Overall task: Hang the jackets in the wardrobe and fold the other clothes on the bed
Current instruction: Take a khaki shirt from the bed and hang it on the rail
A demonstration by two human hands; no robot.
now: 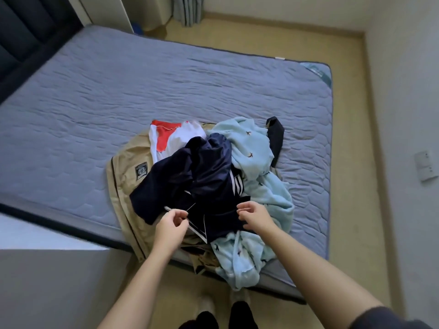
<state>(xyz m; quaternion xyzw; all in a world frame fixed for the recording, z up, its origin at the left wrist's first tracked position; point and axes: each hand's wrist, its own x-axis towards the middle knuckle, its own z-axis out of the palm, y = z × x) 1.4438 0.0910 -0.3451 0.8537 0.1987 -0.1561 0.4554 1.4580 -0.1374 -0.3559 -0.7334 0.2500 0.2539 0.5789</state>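
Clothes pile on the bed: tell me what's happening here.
A person stands at the bed with both hands pinching the topmost navy garment, left hand at its white-trimmed edge, right hand further along. Under and beside it lie a tan jacket, a light-blue fleece and a red-and-white shirt, all unfolded, heaped together.

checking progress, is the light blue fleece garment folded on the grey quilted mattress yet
No, the light blue fleece garment lies crumpled in the pile on the grey quilted mattress, one end hanging over its edge.
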